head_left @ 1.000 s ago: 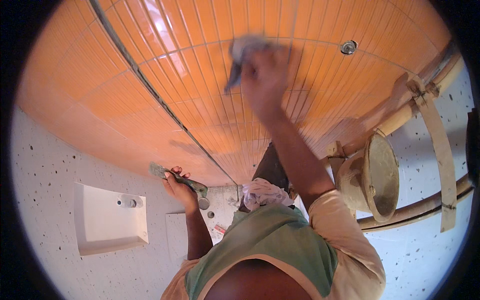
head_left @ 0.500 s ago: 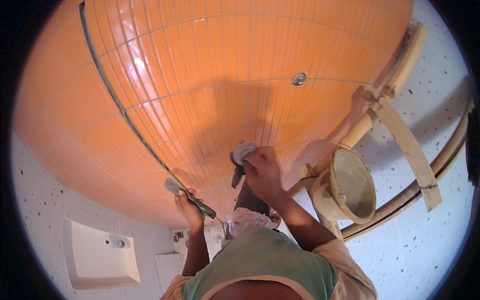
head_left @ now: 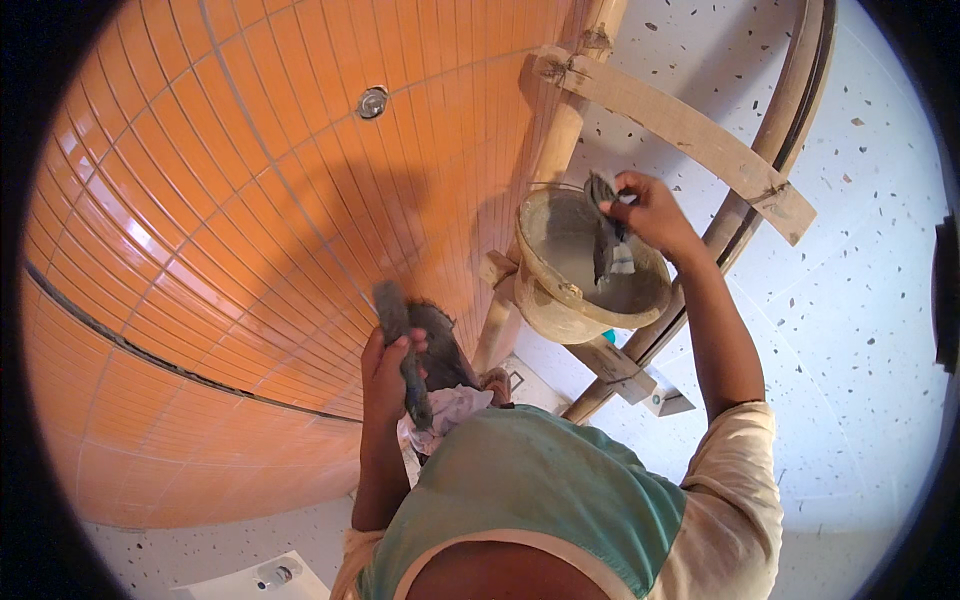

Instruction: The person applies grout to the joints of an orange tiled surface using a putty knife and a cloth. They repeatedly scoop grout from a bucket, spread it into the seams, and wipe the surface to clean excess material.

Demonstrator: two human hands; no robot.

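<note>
My left hand (head_left: 388,372) is closed round a narrow flat-bladed trowel (head_left: 392,310) caked in grey, its blade pointing up near the orange tiled wall (head_left: 300,190). My right hand (head_left: 650,215) pinches a wet grey rag (head_left: 606,235), which hangs down inside a dirty, mortar-stained bucket (head_left: 545,300). Cloudy grey water (head_left: 560,240) lies in the bucket. Whether the rag's lower end touches the water, I cannot tell.
The bucket sits against a ladder of wooden poles (head_left: 560,140) with a plank rung (head_left: 690,125) above it. A round metal fitting (head_left: 372,102) is set in the tiles, and a dark gap (head_left: 150,358) runs between tile rows. A white basin (head_left: 255,580) shows at lower left.
My view has turned to the right. My right hand has carried the rag from in front of the tiled wall to the bucket; my left hand still holds the trowel.
</note>
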